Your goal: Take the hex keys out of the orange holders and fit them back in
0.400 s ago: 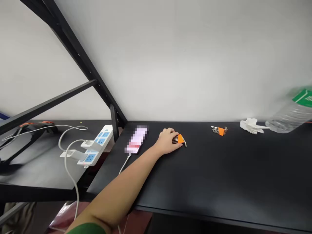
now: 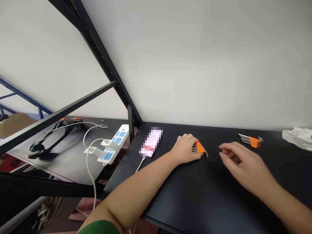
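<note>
Two bare hands are seen over the black table (image 2: 207, 201). The left hand (image 2: 185, 149) is stretched far forward, with the forearm laid across the table top. Its fingers are curled down around an orange hex key set (image 2: 198, 148), which is pressed on the table near the back wall (image 2: 195, 65), at the right side of this hand. The right hand (image 2: 240, 161) is held a little above the table, to the right of that set and apart from it. Its fingers are loosely spread and half bent, and nothing is held between them. In the orange holder (image 2: 201, 148) of the gripped set a row of dark keys is packed side by side, and one bent silver end is seen sticking out on the right. A second hex key set (image 2: 251, 140), with the same kind of holder, is laid further right, untouched. A phone (image 2: 151, 143) with a blurred screen is laid left of the left hand, and a white cable (image 2: 140, 165) is plugged into it. A white cloth (image 2: 297, 136) is cut off by the right edge. Part of the gripped set is hidden under the fingers, so the number of keys cannot be told.
</note>
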Available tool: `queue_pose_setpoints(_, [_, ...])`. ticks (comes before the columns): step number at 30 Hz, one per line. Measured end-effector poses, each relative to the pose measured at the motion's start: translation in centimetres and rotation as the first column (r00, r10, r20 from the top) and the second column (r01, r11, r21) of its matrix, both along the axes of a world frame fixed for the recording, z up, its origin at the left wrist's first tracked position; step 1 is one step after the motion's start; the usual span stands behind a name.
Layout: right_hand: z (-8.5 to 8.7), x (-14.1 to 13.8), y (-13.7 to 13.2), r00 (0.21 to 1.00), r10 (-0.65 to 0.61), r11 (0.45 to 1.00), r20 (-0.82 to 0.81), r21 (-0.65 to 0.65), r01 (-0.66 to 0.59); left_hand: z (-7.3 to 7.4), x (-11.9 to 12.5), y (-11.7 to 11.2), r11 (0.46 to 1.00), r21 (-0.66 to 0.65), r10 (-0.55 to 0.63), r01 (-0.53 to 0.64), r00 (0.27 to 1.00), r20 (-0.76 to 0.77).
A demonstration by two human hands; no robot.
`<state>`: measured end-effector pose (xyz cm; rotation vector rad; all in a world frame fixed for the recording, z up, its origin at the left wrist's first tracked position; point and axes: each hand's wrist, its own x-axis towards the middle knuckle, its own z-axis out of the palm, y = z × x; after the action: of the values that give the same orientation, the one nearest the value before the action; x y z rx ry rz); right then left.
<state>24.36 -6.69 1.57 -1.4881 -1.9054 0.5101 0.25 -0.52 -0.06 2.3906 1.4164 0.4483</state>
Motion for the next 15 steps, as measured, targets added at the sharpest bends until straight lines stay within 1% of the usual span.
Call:
queue_pose_setpoints(2, [-1.2, -1.1, 1.2, 0.998, 0.068, 0.992, -0.019, -0.110, -0.070, 0.2, 0.1, -0.3, 1.000, 0.010, -0.008, 0.008, 1.000, 0.021])
queue_pose_setpoints(4, [-2.1, -2.0, 1.9, 0.991, 0.122, 0.965, -0.049, -0.226, -0.129, 0.3, 0.1, -0.5, 1.000, 0.009, -0.030, 0.030, 0.998, 0.049])
queue_pose_setpoints(6, [-2.6, -2.5, 2.1, 0.985, 0.136, 0.948, -0.103, -0.276, -0.159, 0.4, 0.1, -0.7, 0.999, 0.013, -0.039, 0.038, 0.996, 0.080])
queue_pose_setpoints(8, [-2.9, -2.7, 2.1, 0.978, 0.127, 0.944, -0.168, -0.282, -0.171, 0.3, 0.2, -0.7, 0.998, 0.032, -0.055, 0.051, 0.992, 0.116])
queue_pose_setpoints(10, [-3.1, -2.8, 1.9, 0.973, 0.122, 0.949, -0.197, -0.266, -0.173, 0.2, 0.2, -0.8, 0.994, 0.061, -0.095, 0.087, 0.985, 0.141])
queue_pose_setpoints(13, [-3.3, -2.9, 1.9, 0.983, 0.125, 0.962, -0.133, -0.225, -0.153, 0.1, 0.3, -0.8, 0.991, 0.067, -0.124, 0.117, 0.984, 0.125])
queue_pose_setpoints(15, [-3.1, -2.6, 2.3, 0.993, 0.106, 0.974, -0.043, -0.195, -0.113, 0.1, 0.4, -0.8, 0.994, 0.055, -0.101, 0.095, 0.990, 0.102])
